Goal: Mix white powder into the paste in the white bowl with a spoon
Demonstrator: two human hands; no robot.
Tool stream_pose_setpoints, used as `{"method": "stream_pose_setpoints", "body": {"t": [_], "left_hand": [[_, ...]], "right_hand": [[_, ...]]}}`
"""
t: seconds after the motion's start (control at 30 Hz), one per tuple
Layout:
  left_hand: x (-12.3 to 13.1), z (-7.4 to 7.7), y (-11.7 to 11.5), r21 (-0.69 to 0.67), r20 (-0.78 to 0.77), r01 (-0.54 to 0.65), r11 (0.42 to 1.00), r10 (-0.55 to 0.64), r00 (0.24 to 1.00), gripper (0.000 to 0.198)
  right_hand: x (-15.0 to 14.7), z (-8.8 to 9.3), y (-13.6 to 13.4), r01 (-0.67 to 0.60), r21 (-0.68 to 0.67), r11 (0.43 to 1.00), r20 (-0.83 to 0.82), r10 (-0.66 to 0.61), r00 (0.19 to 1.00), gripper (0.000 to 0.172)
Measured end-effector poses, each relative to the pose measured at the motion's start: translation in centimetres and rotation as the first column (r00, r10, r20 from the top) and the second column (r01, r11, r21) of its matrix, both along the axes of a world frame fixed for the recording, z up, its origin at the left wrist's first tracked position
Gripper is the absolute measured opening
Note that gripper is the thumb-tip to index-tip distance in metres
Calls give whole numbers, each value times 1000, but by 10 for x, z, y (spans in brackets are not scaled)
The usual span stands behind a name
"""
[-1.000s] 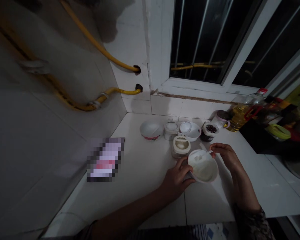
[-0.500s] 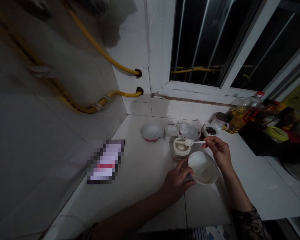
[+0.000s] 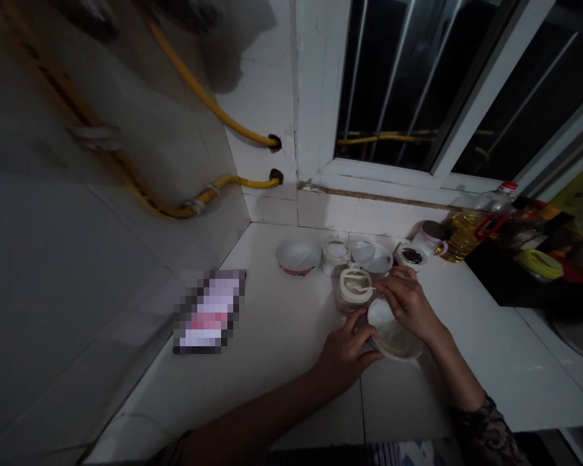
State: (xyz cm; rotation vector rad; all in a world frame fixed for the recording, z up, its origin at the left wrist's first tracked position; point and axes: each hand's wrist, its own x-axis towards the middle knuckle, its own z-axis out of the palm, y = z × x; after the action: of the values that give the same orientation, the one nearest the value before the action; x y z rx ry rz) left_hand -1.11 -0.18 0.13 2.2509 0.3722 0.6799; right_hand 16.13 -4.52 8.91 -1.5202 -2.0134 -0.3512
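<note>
My left hand (image 3: 352,346) grips the rim of a white bowl (image 3: 396,340) from its left side, thumb and fingers closed on the edge. Above the bowl, my right hand (image 3: 405,298) pinches the handle of a small white spoon (image 3: 368,288). The spoon's head reaches into the mouth of an open square seasoning jar (image 3: 354,294) just behind the bowl; what lies on the spoon is too dim to make out. Behind that jar stand a second jar (image 3: 335,262) with pale contents and a white bowl (image 3: 383,259).
Further left is a patterned bowl (image 3: 298,259). A blurred-out phone-like slab (image 3: 211,314) lies near the left wall. Toward the back right are a jar with dark contents (image 3: 411,256), a mug (image 3: 430,238), an oil bottle (image 3: 466,230) and a black rack (image 3: 495,272).
My right hand has moved left and slightly down, carrying the spoon deeper into the square jar's mouth. My left hand keeps its hold on the bowl. The view has shifted slightly.
</note>
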Motion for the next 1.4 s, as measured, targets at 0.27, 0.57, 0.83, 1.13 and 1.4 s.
{"method": "stream_pose_setpoints", "body": {"t": [0.27,0.57,0.83,1.13,1.4], "left_hand": [[1,-1,0,11,5,3,1000,-3,1000,19],[0,0,0,19,5,3,1000,-3,1000,20],[0,0,1,7,3,3,1000,-3,1000,20],[-1,1,0,-23,-6,8,1000,-8,1000,18],[-2,-2,0,-13,10,-2,1000,3,1000,18]], "right_hand": [[0,-5,4,31,30,999,22,-31,999,20],[-1,-5,-1,23,62,998,101,-30,994,25],[-1,-10,-2,98,74,992,-134,-87,987,17],[32,9,-36,114,-275,955,-476,-238,847,29],[31,-7,-33,190,-354,916,-154,-257,954,20]]}}
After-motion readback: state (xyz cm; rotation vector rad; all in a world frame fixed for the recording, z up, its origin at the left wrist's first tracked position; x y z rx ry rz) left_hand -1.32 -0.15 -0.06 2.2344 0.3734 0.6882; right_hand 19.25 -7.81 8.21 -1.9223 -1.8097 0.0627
